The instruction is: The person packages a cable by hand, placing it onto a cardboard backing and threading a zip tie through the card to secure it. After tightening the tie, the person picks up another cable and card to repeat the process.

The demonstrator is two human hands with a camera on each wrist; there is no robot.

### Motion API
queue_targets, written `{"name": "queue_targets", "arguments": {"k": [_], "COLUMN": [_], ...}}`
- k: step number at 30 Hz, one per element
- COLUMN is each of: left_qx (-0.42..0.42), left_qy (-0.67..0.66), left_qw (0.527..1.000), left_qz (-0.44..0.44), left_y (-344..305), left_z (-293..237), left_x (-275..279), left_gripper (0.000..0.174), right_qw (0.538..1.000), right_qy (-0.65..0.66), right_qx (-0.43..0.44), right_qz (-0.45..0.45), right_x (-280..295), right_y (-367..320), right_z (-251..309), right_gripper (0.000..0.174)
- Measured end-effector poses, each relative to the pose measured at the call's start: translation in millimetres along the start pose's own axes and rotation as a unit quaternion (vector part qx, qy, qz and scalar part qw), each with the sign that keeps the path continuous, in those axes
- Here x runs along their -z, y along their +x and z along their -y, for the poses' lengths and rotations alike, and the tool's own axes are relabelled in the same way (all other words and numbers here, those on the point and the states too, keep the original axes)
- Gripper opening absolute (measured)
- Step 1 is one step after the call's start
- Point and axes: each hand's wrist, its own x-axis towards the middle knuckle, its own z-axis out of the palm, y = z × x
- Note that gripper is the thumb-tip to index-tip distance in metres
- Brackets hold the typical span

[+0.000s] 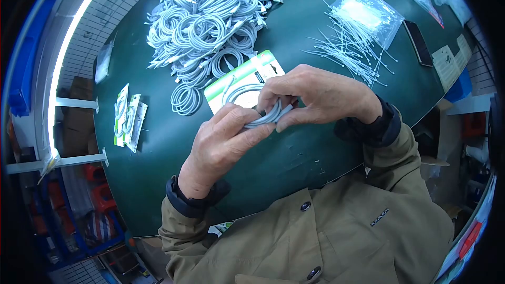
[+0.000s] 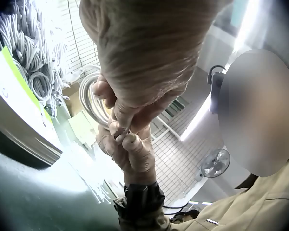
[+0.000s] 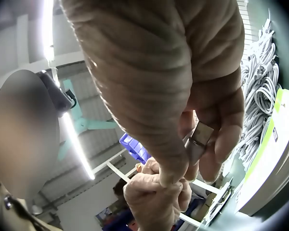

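Note:
Between both hands is a coiled light-grey cable (image 1: 269, 118), above the green table. My left hand (image 1: 218, 142) pinches the near-left side of the coil between thumb and fingers. At the right side, my right hand (image 1: 326, 94) grips the cable with its thumb and bent fingers. A metal USB plug (image 3: 202, 134) shows between the right fingers in the right wrist view. The loops (image 2: 88, 98) hang beside the left fingers in the left wrist view. Just beyond the hands lies a stack of white cards with a green edge (image 1: 214, 92), partly hidden by them.
A large heap of coiled grey cables (image 1: 210, 31) covers the table's far side. White cable ties (image 1: 344, 52) spread by a clear plastic bag (image 1: 376, 8) at right, near a dark phone (image 1: 418, 42). Several carded cables (image 1: 128, 118) lie near the left edge.

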Motion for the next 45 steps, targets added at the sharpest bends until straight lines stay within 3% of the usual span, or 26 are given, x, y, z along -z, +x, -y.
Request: {"name": "queue_targets", "arguments": {"k": [4, 8, 11, 16, 22, 25, 29, 33, 34, 38, 44, 45], "left_qx": [-0.002, -0.016, -0.017, -0.003, -0.002, 0.078, 0.127, 0.240, 0.255, 0.255, 0.260, 0.277], "left_qy": [-0.026, -0.054, -0.073, -0.082, -0.069, -0.072, 0.043, 0.084, 0.068, 0.111, 0.018, 0.002], "left_qw": [1.000, 0.998, 0.997, 0.996, 0.997, 0.991, 0.974, 0.967, 0.962, 0.947, 0.954, 0.950], "left_qz": [0.010, -0.035, -0.037, -0.035, -0.023, -0.079, -0.183, 0.022, 0.067, 0.161, 0.147, 0.141], "left_y": [5.8, 9.7, 10.6, 9.6, 8.5, 2.7, -10.1, -4.2, -8.6, -14.4, -16.4, -12.5], "left_z": [3.0, 20.0, 32.5, 50.6, 52.7, 43.9, 54.7, 49.8, 54.2, 61.9, 69.5, 66.2], "left_x": [-0.1, -8.3, -12.9, -22.0, -26.0, -30.5, -29.4, -27.5, -30.8, -36.9, -24.7, -20.8], "left_gripper": [0.029, 0.028, 0.027, 0.025, 0.024, 0.024, 0.035, 0.069, 0.098, 0.114, 0.112, 0.104], "right_qw": [1.000, 0.993, 0.989, 0.949, 0.943, 0.937, 0.936, 0.930, 0.931, 0.926, 0.928, 0.929], "right_qy": [-0.009, -0.047, -0.078, -0.254, -0.259, -0.263, -0.252, -0.267, -0.267, -0.270, -0.261, -0.256], "right_qx": [-0.001, 0.051, 0.067, 0.121, 0.141, 0.153, 0.117, 0.107, 0.100, 0.111, 0.112, 0.113], "right_qz": [-0.009, -0.091, -0.108, -0.140, -0.153, -0.173, -0.217, -0.231, -0.230, -0.239, -0.242, -0.242], "right_x": [6.8, 0.0, -2.1, -8.0, -3.9, -0.5, 10.3, 12.2, 11.7, 10.7, 10.5, 10.6], "right_y": [-4.1, -1.7, -0.4, 0.6, 0.2, 0.8, -1.7, -2.7, -2.7, -3.1, -3.4, -3.4], "right_z": [-2.2, -5.8, -15.4, -29.4, -34.2, -36.1, -46.3, -51.8, -53.3, -59.2, -57.4, -57.0], "right_gripper": [0.022, 0.018, 0.020, 0.026, 0.026, 0.025, 0.021, 0.018, 0.018, 0.018, 0.017, 0.017]}}
